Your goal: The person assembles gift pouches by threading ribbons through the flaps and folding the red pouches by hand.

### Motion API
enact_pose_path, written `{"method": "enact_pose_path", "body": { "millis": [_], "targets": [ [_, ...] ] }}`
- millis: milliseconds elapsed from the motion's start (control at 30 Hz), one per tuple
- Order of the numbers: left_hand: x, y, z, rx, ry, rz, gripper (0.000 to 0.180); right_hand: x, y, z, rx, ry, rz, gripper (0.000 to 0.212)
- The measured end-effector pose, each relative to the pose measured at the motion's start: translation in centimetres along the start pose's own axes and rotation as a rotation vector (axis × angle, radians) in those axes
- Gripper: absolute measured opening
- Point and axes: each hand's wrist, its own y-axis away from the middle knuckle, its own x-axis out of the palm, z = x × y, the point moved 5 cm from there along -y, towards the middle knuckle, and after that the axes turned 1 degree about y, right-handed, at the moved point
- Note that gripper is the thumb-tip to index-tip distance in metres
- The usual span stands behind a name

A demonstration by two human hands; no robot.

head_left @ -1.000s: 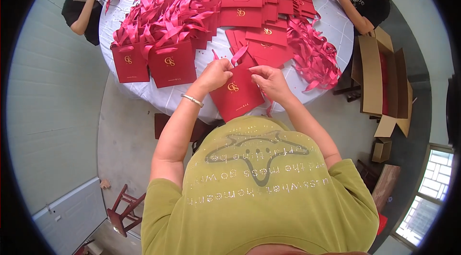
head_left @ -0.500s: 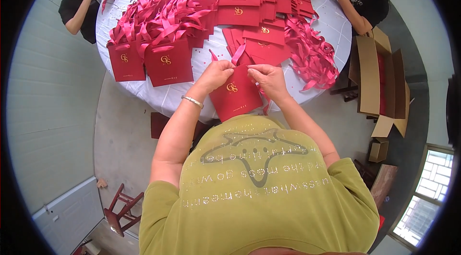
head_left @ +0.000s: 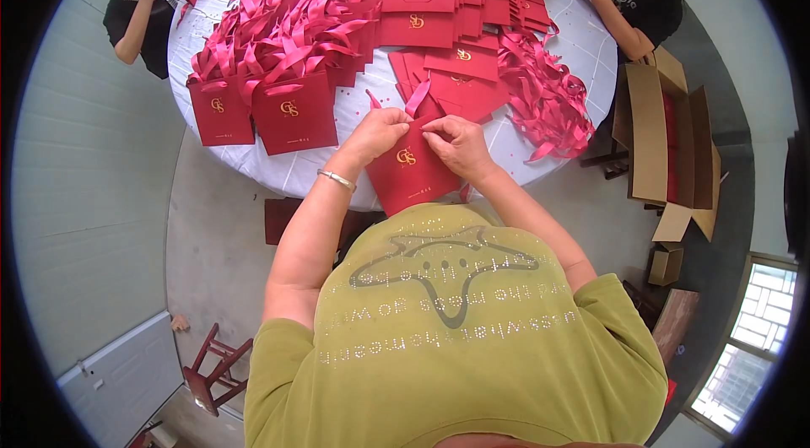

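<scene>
A red paper gift bag with a gold emblem is held flat and upright in front of my chest, at the table's near edge. My left hand pinches its upper left edge; a bracelet circles that wrist. Thumb and fingers of my right hand are pinched together at the bag's upper edge, close to the left fingertips. Whatever small part lies between them is hidden. A pink ribbon rises behind the bag's top, between my hands. Just beyond lie flat red bags.
On the round table's white cloth, finished-looking bags with ribbons crowd the left. Loose pink ribbons pile at right. Two people work across the table. An open cardboard box stands right; a wooden stool is at lower left.
My right hand has shifted left along the bag's upper edge, closer to my left hand. The person at far left has turned a red bag into fuller view.
</scene>
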Motion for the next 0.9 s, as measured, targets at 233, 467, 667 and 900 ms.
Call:
{"method": "enact_pose_path", "body": {
  "millis": [233, 467, 667, 900],
  "targets": [
    [0.3, 0.5, -1.0, 0.004, -0.029, 0.008, 0.016, 0.3, -0.1, 0.6, -0.09, 0.073, 0.001, 0.008],
    [0.4, 0.2, -0.6, 0.025, -0.049, -0.041, 0.015, 1.0, -0.6, 1.2, -0.211, 0.292, 0.07, 0.006],
    [0.5, -0.3, -0.1, 0.134, -0.143, -0.087, 0.015, 1.9, -1.6, 1.6, -0.091, 0.55, 0.178, 0.006],
    [0.5, -0.1, -0.7, 0.254, -0.341, -0.161, 0.017, 1.4, -2.5, 1.0, 0.088, 0.369, 0.114, 0.007]
  ]
}}
